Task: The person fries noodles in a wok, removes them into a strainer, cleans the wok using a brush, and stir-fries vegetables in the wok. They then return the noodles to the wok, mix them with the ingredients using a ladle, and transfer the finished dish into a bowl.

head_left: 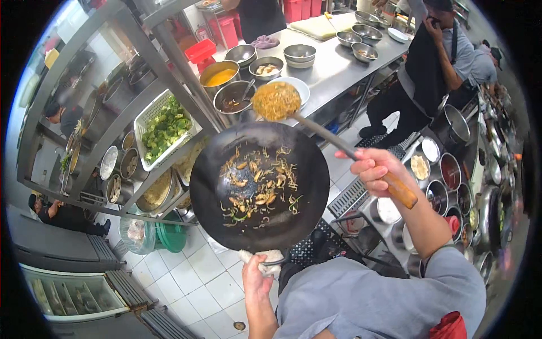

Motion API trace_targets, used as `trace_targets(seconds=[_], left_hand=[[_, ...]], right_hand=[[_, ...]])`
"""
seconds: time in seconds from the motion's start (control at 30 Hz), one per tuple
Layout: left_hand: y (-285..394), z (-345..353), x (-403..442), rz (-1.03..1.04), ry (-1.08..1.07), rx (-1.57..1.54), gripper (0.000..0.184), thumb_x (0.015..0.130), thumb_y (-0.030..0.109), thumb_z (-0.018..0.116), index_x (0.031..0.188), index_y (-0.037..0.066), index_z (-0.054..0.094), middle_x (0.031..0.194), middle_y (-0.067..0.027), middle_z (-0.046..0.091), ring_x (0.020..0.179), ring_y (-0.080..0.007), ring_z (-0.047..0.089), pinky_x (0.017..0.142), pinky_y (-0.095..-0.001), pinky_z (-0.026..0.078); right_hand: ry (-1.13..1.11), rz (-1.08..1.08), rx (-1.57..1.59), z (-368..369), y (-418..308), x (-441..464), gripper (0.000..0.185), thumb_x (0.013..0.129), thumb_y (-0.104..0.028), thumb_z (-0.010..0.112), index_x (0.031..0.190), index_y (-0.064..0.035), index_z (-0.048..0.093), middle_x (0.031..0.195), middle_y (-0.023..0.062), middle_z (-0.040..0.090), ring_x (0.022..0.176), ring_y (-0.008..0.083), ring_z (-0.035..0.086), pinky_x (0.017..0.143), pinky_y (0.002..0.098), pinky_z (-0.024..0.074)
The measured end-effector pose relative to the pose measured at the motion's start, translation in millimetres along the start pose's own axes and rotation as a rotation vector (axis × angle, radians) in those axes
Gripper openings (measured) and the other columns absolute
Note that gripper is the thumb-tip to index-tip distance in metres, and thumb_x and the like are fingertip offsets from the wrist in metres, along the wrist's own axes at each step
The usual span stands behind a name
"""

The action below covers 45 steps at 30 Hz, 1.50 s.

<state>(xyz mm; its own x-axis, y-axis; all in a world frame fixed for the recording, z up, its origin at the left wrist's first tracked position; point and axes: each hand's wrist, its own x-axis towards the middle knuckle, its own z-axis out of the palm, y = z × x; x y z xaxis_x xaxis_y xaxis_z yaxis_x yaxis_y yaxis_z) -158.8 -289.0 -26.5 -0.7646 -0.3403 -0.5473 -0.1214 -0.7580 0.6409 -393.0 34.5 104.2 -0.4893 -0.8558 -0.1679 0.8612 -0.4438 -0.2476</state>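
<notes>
My left hand (257,277) grips the handle of a black wok (214,175) through a folded white cloth (272,260). Scattered inside the wok are browned food pieces (265,183) with thin strands and bits of green. In my right hand (372,169) is a long-handled ladle (327,134) with a wooden grip, its fingers wrapped round the shaft. The ladle's bowl is heaped with cooked noodles (276,101) and is held above the wok's far rim, over a white plate (301,89) that it partly covers.
Bowls of orange liquid (219,78) and dark sauce (231,100) stand at the edge of the steel counter (339,62). A white basket of broccoli (166,130) is on the left. Pots (451,169) line the right side. A co-worker (429,73) stands at back right.
</notes>
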Motion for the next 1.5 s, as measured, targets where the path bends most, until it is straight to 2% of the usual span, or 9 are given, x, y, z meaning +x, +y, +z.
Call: trace_targets(seconds=[0.13,0.37,0.47,0.6,0.9,1.13,1.33,1.43,1.5], left_hand=[[-9,13,-7,-0.029,0.04,-0.032,0.043,0.078,0.009,0.063,0.12,-0.001,0.059,0.11,-0.016,0.068,0.097,-0.0343,0.069,0.08,-0.0469,0.057],[-24,35,-13,0.032,0.074,-0.085,0.046,0.075,0.009,0.063,0.12,0.002,0.058,0.108,-0.0148,0.068,0.094,-0.034,0.068,0.076,-0.0448,0.057],[-29,35,-9,0.027,0.071,-0.092,0.049,0.074,0.009,0.063,0.122,0.002,0.058,0.109,-0.0144,0.068,0.095,-0.0342,0.068,0.076,-0.0445,0.057],[-29,41,-10,0.039,0.085,-0.092,0.052,0.072,0.008,0.064,0.123,0.003,0.058,0.111,-0.0138,0.068,0.096,-0.0344,0.068,0.076,-0.0441,0.057],[-33,43,-15,0.025,0.176,-0.143,0.046,0.073,0.008,0.064,0.118,0.001,0.062,0.108,-0.0144,0.07,0.096,-0.0342,0.069,0.085,-0.046,0.056],[-53,51,-47,0.11,0.246,-0.114,0.043,0.078,0.007,0.064,0.119,-0.005,0.061,0.11,-0.0178,0.07,0.098,-0.0329,0.07,0.086,-0.0467,0.058],[-45,60,-62,0.385,0.357,-0.057,0.044,0.082,0.0,0.06,0.125,-0.004,0.055,0.11,-0.0135,0.067,0.097,-0.0282,0.069,0.087,-0.0434,0.057],[-46,47,-66,0.398,0.378,-0.105,0.044,0.082,0.0,0.06,0.126,-0.003,0.054,0.109,-0.0136,0.067,0.096,-0.0282,0.069,0.086,-0.0437,0.057],[-46,36,-72,0.402,0.39,-0.163,0.04,0.083,0.0,0.061,0.123,-0.003,0.056,0.107,-0.0136,0.067,0.095,-0.0286,0.07,0.084,-0.0447,0.058]], right_hand=[[0.324,-0.16,-0.455,12,-64,23,0.033,0.105,-0.017,0.05,0.132,0.0007,0.052,0.071,-0.0044,0.043,0.046,0.002,0.045,0.033,0.0216,0.0331],[0.55,-0.164,-1.233,-48,-137,100,0.012,0.093,-0.01,0.058,0.102,-0.0022,0.056,0.068,-0.0007,0.053,0.047,0.0097,0.051,0.042,0.0292,0.0443],[0.612,-0.314,-1.55,-80,-134,118,0.047,0.092,-0.013,0.06,0.134,0.003,0.05,0.074,0.0034,0.057,0.05,0.0108,0.054,0.045,0.0299,0.0455],[0.749,-0.655,-2.043,-117,-119,124,0.045,0.089,-0.009,0.057,0.132,0.0002,0.047,0.09,0.0318,0.068,0.077,0.0473,0.069,0.072,0.0534,0.0544],[0.406,-0.384,-1.333,-80,-96,44,0.067,0.096,-0.013,0.059,0.156,-0.0036,0.03,0.076,0.0055,0.065,0.062,0.0218,0.062,0.06,0.0378,0.0532],[0.194,0.037,-1.863,-121,-14,-29,0.07,0.097,-0.015,0.06,0.16,-0.0138,0.03,0.117,0.0303,0.068,0.105,0.0436,0.07,0.09,0.0472,0.0532],[0.192,0.008,-1.849,-54,7,80,0.07,0.096,-0.015,0.061,0.159,-0.0124,0.032,0.113,0.0313,0.068,0.1,0.0453,0.069,0.088,0.0462,0.0531],[-0.246,-0.343,-1.863,-99,39,119,0.07,0.096,-0.015,0.061,0.159,-0.0148,0.032,0.101,0.0289,0.07,0.092,0.0451,0.07,0.084,0.0476,0.0528],[-0.244,0.062,-1.946,-67,53,92,0.068,0.096,-0.013,0.06,0.159,-0.0194,0.035,0.107,0.0268,0.071,0.09,0.0441,0.07,0.083,0.0486,0.0537]])
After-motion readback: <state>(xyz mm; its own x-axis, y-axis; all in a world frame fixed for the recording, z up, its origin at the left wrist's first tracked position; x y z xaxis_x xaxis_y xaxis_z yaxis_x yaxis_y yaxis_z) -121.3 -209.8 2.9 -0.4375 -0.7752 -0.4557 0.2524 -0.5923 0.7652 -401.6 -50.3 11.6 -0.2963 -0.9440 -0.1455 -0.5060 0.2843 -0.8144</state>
